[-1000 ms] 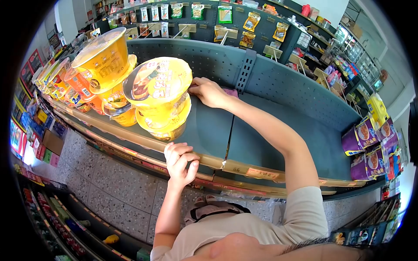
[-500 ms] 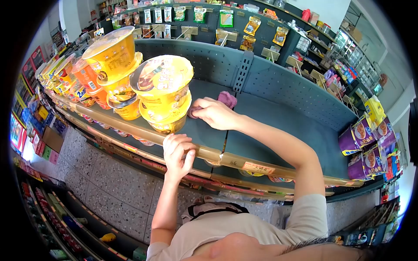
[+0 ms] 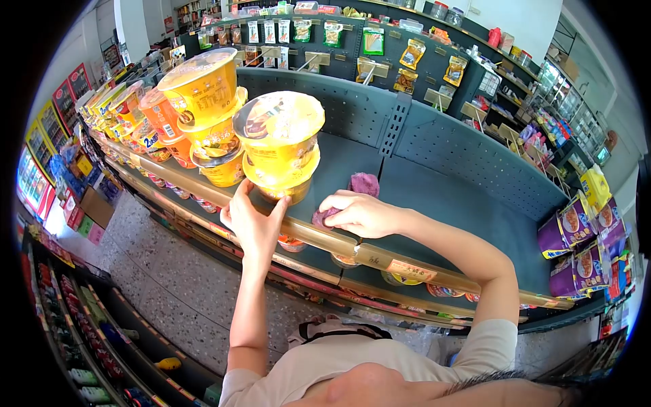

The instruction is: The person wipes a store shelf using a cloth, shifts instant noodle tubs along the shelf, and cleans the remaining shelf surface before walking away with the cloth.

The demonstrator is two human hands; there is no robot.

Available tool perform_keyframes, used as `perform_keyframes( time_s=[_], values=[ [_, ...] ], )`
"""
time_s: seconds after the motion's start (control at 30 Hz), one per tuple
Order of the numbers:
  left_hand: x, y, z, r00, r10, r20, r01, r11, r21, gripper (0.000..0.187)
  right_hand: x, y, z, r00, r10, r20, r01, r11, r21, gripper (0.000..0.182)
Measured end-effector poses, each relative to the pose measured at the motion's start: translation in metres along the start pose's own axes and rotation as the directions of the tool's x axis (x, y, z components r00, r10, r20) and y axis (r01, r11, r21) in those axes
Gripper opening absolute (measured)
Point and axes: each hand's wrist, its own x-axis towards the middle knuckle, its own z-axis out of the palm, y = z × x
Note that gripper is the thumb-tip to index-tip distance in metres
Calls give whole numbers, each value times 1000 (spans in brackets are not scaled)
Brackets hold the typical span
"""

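Observation:
My right hand point(image 3: 359, 214) presses a crumpled purple cloth point(image 3: 324, 216) onto the dark shelf point(image 3: 434, 197), close to its front rail; another bunched part of purple cloth point(image 3: 364, 183) shows behind the fingers. At the foot of the front stack of yellow instant noodle tubs point(image 3: 281, 146), my left hand point(image 3: 254, 220) has its thumb and fingers spread apart, touching the lowest tub. A second yellow stack point(image 3: 207, 88) stands just to the left.
More noodle tubs point(image 3: 159, 112) line the left part of the shelf. Purple noodle tubs point(image 3: 573, 230) stand at the right end. A front rail point(image 3: 407, 271) edges the shelf, and a perforated back panel point(image 3: 461, 149) rises behind.
My left hand has moved from the rail to the base of the front yellow stack. My right hand and the cloth have come nearer the front rail. The view has shifted slightly.

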Motion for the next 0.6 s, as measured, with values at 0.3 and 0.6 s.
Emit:
perform_keyframes(
  time_s=[0.3, 0.6],
  values=[
    [49, 15, 24, 996, 16, 82, -20, 998, 56, 64, 0, 1, -1, 999, -35, 3, 35, 999, -27, 12],
    [86, 17, 43, 970, -37, 238, -16, 976, 218, 44, 2, 5, 1, 997, -71, -29, 70, 997, -31, 12]
  ],
)
